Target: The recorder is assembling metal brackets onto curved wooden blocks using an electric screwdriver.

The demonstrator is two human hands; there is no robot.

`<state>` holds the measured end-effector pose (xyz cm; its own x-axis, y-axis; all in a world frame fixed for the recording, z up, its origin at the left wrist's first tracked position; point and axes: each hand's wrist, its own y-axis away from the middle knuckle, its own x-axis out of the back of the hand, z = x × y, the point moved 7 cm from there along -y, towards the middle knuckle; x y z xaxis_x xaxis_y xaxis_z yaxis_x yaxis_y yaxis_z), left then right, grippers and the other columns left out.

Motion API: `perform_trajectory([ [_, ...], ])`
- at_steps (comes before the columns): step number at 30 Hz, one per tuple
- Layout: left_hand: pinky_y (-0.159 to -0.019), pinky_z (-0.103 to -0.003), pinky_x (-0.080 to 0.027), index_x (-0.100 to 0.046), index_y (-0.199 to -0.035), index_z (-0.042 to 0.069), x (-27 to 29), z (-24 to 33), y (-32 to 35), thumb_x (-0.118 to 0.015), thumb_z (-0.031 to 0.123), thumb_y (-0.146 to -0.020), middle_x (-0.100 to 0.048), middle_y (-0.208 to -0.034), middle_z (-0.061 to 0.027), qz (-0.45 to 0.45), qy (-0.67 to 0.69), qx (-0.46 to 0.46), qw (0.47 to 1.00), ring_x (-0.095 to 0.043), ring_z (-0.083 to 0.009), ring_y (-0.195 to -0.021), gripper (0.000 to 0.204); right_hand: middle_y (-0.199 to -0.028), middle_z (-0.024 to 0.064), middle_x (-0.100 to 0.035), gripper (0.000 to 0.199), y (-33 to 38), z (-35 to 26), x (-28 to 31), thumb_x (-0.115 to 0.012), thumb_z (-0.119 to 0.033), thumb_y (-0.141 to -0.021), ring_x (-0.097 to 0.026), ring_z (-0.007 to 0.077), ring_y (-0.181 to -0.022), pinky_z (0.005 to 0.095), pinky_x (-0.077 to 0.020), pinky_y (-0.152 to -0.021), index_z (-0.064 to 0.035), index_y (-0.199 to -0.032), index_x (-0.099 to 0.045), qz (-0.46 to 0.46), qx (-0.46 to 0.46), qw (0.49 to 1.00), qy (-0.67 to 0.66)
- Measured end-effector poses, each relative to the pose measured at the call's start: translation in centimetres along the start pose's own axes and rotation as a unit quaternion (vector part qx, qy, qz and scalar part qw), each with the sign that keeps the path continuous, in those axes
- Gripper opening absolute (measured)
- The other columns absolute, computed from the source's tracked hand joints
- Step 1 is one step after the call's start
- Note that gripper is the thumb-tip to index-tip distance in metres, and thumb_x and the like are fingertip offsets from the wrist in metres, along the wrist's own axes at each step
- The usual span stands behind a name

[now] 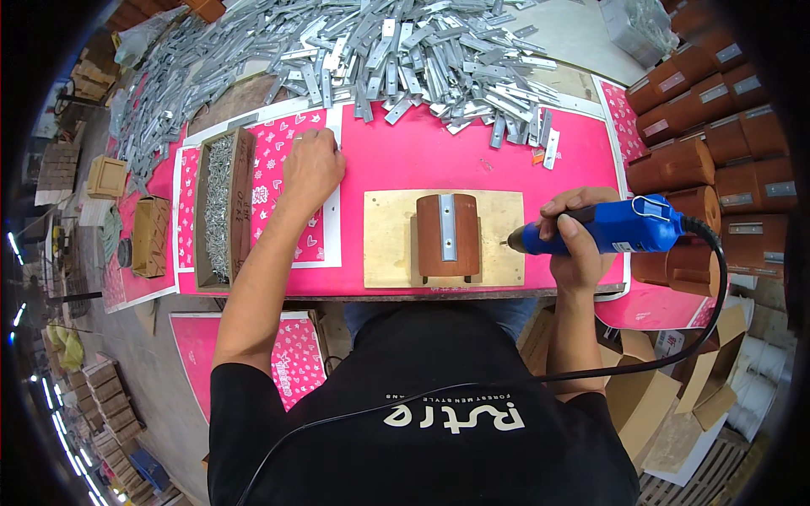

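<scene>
A heap of grey metal strips (pixel 405 51) lies beside stacked brown wooden blocks (pixel 717 110).

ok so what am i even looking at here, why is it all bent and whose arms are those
This is one picture from a wide fisheye camera worn on a person's head, looking down at their own hands, which is why straight edges bend near the rim. There is no machine, only two bare hands.

The right hand grips a blue corded power screwdriver, its tip pointing at a brown wooden block with a metal strip lying on top. The block sits on a pale wooden board on a pink-covered table.

The left hand rests fist-like on the pink surface beside a long box of screws. Whether it holds anything cannot be seen.

A big heap of metal strips lies at the far edge, and more brown blocks are stacked at the right.
</scene>
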<state>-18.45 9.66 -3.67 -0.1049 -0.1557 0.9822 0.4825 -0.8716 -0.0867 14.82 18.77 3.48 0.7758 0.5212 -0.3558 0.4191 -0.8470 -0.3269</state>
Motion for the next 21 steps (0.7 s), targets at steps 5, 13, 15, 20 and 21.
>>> perform_trajectory([
  [5,-0.069,-0.041,-0.05,-0.057,-0.082,-0.003,2.3,-0.5,2.2,-0.062,0.01,-0.078,-0.062,-0.08,-0.0173,0.067,0.132,-0.009,0.989,-0.062,-0.0319,-0.077,0.014,-0.082,0.0175,-0.06,0.024,-0.4,-0.6,0.5,-0.059,-0.008,-0.077,-0.056,0.0209,-0.061,0.0356,-0.0492,-0.063,-0.0024,-0.098,-0.047,0.017,-0.028,0.999,0.033],
  [13,-0.065,-0.026,-0.056,-0.057,-0.106,-0.002,2.9,5.0,7.7,-0.058,-0.002,-0.088,-0.069,-0.091,-0.0125,-0.089,0.623,0.048,0.776,-0.066,-0.0139,-0.078,0.019,-0.089,0.0169,-0.06,0.025,-3.8,-7.4,-2.9,-0.053,-0.016,-0.083,-0.056,0.0195,-0.062,0.0395,-0.0488,-0.067,-0.0023,-0.103,-0.048,-0.075,0.099,0.982,-0.145],
  [15,-0.071,-0.026,-0.056,-0.056,-0.111,-0.003,3.8,8.2,8.8,-0.057,-0.005,-0.088,-0.068,-0.093,-0.0118,-0.083,0.585,-0.011,0.806,-0.067,-0.0145,-0.084,0.023,-0.092,0.016,-0.06,0.026,-4.5,-8.2,-4.9,-0.051,-0.018,-0.084,-0.056,0.0195,-0.063,0.0401,-0.0476,-0.068,-0.0026,-0.105,-0.048,-0.139,0.108,0.968,-0.18],
  [20,-0.077,-0.028,-0.056,-0.056,-0.114,-0.003,3.5,11.1,9.8,-0.058,-0.005,-0.087,-0.068,-0.095,-0.0114,-0.015,0.57,-0.106,0.815,-0.068,-0.0165,-0.089,0.026,-0.092,0.0178,-0.061,0.025,-5.7,-7.3,-8.0,-0.051,-0.017,-0.085,-0.057,0.0202,-0.062,0.0404,-0.0488,-0.066,-0.0022,-0.105,-0.048,-0.168,0.084,0.962,-0.197],
  [21,-0.078,-0.028,-0.055,-0.056,-0.115,-0.003,3.4,11.2,9.9,-0.059,-0.005,-0.087,-0.068,-0.096,-0.0118,-0.009,0.567,-0.106,0.817,-0.068,-0.0173,-0.089,0.028,-0.091,0.0185,-0.061,0.024,-5.9,-7.0,-8.3,-0.051,-0.016,-0.085,-0.057,0.0204,-0.061,0.0407,-0.0493,-0.066,-0.002,-0.104,-0.048,-0.165,0.076,0.964,-0.194],
])
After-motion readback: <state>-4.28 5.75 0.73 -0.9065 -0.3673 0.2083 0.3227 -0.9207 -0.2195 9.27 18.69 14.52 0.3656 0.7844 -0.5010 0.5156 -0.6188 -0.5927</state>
